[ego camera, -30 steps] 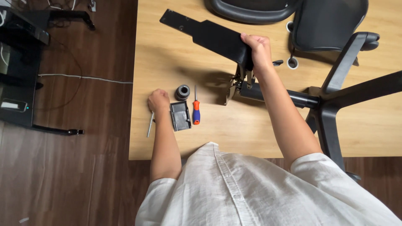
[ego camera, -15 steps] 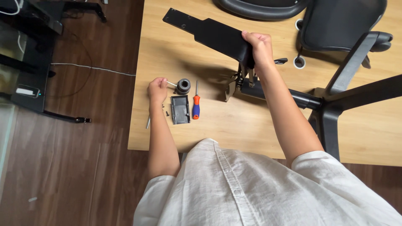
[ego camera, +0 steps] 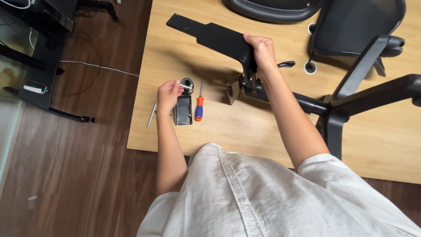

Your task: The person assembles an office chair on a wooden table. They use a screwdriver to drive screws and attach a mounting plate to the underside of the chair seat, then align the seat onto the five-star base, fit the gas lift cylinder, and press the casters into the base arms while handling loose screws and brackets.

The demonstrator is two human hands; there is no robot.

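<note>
My left hand [ego camera: 167, 93] pinches a small silver bolt [ego camera: 186, 86] just over a black round cup [ego camera: 187, 83] on the wooden table [ego camera: 272, 127]. Below it lie a black flat part [ego camera: 183, 110] and an orange-and-blue screwdriver [ego camera: 199, 105]. A silver rod [ego camera: 151, 115] lies left of the hand near the table edge. My right hand [ego camera: 262, 49] grips a long black metal bracket [ego camera: 210, 35] that slants up to the left, above a black chair mechanism [ego camera: 247, 87].
Black chair parts fill the table's right side: a mesh back [ego camera: 357, 22], armrests [ego camera: 372, 57], a seat edge [ego camera: 272, 8]. A white ring [ego camera: 310, 67] lies beside them. Dark wood floor, a black stand [ego camera: 44, 70] and a cable [ego camera: 96, 66] are at the left.
My left hand moved up from the flat black part to the round cup and picked up the small silver bolt. My right hand kept holding the bracket.
</note>
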